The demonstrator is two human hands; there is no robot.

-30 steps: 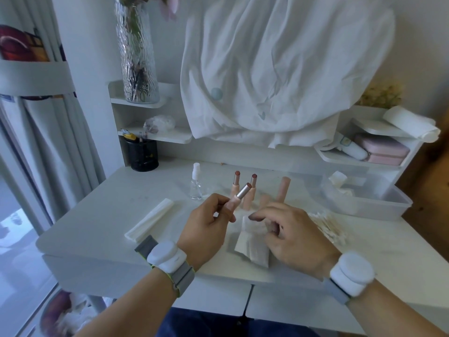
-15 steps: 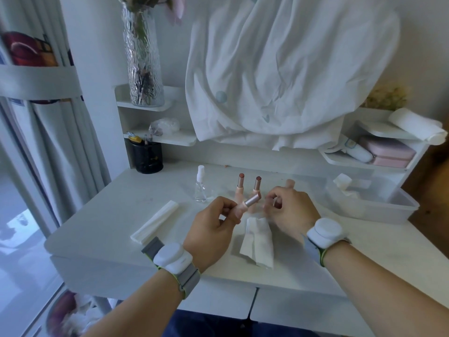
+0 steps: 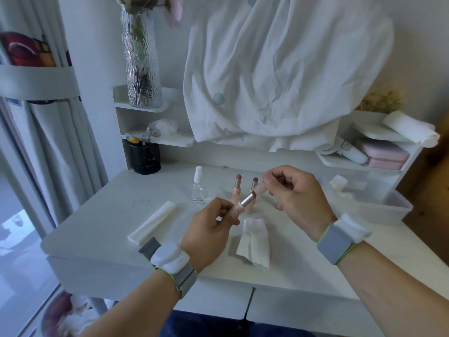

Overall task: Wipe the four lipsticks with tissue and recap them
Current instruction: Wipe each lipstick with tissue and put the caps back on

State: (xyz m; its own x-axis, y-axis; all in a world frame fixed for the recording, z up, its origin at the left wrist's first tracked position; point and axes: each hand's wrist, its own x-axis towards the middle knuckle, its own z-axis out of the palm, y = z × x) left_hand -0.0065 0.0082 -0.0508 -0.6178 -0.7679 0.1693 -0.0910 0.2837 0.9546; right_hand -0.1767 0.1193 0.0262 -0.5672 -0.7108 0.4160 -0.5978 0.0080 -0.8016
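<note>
Two uncapped lipsticks (image 3: 237,188) stand upright on the white table (image 3: 102,215) behind your hands. Your left hand (image 3: 209,229) grips a third, open lipstick (image 3: 243,205), tilted up to the right. Your right hand (image 3: 294,195) pinches a pink cap (image 3: 263,187) just beside its tip. The tissue (image 3: 255,242) lies below, between your wrists.

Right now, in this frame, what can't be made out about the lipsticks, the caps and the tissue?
Only the head view is available.
- The cap in the right hand: mostly wrapped by the fingers, so its full shape is hidden.
- The held lipstick: its base is covered by the left hand.
- A fourth lipstick: not visible; both hands block that part of the table.
- The tissue: smears too small to tell.
</note>
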